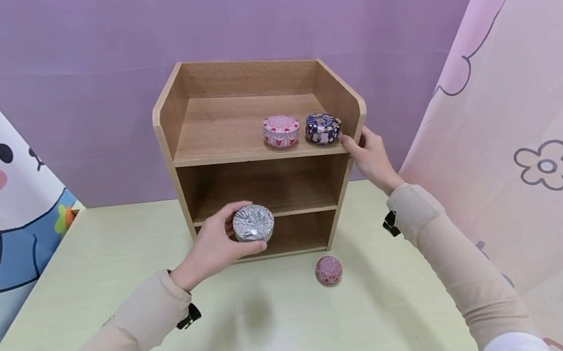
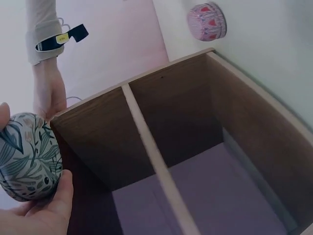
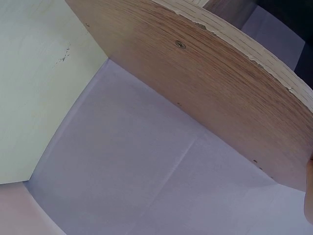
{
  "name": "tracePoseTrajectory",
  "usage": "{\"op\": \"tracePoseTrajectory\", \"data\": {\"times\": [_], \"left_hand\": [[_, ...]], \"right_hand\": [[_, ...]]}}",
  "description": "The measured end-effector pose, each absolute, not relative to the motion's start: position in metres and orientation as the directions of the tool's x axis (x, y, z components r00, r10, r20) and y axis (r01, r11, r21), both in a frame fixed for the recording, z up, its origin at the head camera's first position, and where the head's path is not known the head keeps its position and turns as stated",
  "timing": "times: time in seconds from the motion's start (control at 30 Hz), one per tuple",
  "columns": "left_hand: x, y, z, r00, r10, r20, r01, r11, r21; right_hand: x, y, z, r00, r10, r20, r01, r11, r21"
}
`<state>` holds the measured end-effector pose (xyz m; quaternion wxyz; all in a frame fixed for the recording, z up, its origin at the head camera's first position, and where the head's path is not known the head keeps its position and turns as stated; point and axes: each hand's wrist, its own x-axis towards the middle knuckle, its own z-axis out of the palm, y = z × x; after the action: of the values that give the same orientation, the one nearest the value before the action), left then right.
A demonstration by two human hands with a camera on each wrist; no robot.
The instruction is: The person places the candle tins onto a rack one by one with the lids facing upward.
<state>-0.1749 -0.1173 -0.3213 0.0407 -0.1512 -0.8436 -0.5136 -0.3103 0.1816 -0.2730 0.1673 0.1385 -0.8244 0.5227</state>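
My left hand (image 1: 216, 241) pinches a round tin (image 1: 253, 223) with a grey-green leaf pattern between thumb and fingers. It holds the tin up in front of the lower compartments of a small wooden shelf (image 1: 248, 159). In the left wrist view the leaf tin (image 2: 30, 156) shows its patterned side beside the shelf's edge. My right hand (image 1: 373, 159) grips the shelf's right side panel near the top front corner, thumb at the front. Near that thumb, on the top board, sits a dark blue patterned tin (image 1: 323, 128). A pink patterned tin (image 1: 281, 131) stands left of it.
A small pink-red tin (image 1: 329, 271) rests on the pale green table (image 1: 127, 239) in front of the shelf's right corner. Behind the shelf hangs a purple backdrop (image 1: 242, 18). Printed cloths with a cartoon figure (image 1: 5, 172) and a flower (image 1: 548, 166) flank the table.
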Motion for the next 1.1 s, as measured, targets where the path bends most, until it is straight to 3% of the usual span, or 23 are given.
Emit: {"op": "tracePoseTrajectory", "data": {"times": [1.1], "left_hand": [[-0.202,-0.119,-0.249,-0.951,0.133,0.28,0.31,0.394,0.865]], "right_hand": [[-0.307,0.182,-0.271,-0.916,-0.063,0.396,-0.382,0.438,-0.814]]}}
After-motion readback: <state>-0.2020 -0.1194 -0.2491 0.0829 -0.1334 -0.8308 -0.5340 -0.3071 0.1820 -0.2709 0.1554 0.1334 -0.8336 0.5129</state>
